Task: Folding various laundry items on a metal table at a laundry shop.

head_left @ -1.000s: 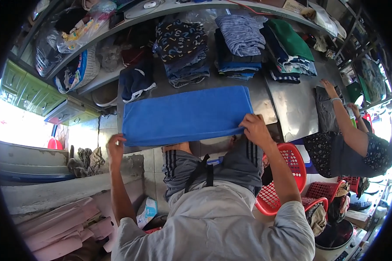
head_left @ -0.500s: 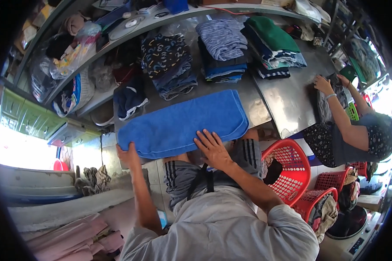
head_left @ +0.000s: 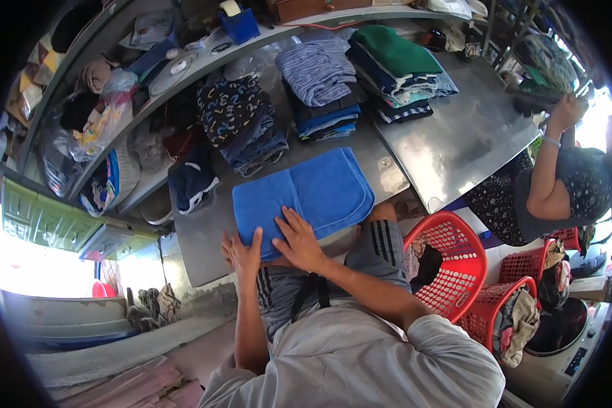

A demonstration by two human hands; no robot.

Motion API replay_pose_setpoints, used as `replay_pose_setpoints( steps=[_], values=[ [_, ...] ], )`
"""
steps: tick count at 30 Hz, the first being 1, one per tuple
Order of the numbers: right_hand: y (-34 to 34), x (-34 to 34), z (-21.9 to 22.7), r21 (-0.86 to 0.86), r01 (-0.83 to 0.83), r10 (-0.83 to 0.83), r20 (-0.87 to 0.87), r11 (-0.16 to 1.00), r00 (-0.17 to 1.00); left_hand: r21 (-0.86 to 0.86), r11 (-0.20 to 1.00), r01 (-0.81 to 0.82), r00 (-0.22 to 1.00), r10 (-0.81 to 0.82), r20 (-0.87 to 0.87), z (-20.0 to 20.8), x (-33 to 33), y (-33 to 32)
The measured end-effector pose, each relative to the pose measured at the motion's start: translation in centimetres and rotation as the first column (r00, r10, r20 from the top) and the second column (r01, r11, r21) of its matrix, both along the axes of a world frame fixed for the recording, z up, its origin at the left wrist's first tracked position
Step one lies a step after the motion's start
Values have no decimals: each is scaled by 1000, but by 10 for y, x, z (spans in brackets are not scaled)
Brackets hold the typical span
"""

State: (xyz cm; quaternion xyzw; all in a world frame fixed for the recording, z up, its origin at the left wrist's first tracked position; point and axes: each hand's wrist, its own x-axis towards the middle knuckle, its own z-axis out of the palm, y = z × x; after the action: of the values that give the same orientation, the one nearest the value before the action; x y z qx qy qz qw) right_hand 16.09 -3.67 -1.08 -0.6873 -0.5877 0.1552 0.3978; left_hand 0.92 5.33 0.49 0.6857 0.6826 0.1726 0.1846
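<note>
Clothes stacks [head_left: 319,75] block ahead; tabletop [head_left: 455,149] passable rightward

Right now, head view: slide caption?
Right hand on a folded blue cloth, left hand at its edge, stacked clothes behind on a metal table.

1. I faced a metal tabletop [head_left: 459,132].
2. A grey shelf [head_left: 217,60] ran above its far edge.
3. Beyond its left edge, I saw green cabinets [head_left: 47,214] over white glare [head_left: 41,262].
4. A pale ledge [head_left: 115,350] lay past its near left corner.
5. More light [head_left: 605,112] blazed beyond its right edge.

Laundry workroom, apparently: folded clothes stacks [head_left: 234,119], red laundry baskets [head_left: 481,262], washing machine [head_left: 570,343].
</note>
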Motion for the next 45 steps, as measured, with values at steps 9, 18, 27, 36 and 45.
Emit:
replay_pose_setpoints(
  steps=[9, 18, 27, 36, 45],
  values=[
    [0, 19, -32, 149, 222, 162, -986, 964, -42, 485, 759, 434, 698, -624, 352, 63, 100, -31],
    [-35, 85, -19, 90, 487, 380, -753, 869, -538, 310, 510, 803, 556, -827, -81, 31, 194, -12],
    [-60, 154, 11, 274, 717, -685, -216, 641, 695, 325, 367, 872, 452, -857, -246, -4, 211, -18],
    [-22, 157, 0, -174, 479, -507, -198, 860, 839, -49, 881, 470, 741, -365, 564, 7, 150, 6],
    [109, 142, 137, 515, 149, 142, -482, 844, 865, 629, 673, 389, 479, -731, 485, 154, 108, 116]
  ],
)
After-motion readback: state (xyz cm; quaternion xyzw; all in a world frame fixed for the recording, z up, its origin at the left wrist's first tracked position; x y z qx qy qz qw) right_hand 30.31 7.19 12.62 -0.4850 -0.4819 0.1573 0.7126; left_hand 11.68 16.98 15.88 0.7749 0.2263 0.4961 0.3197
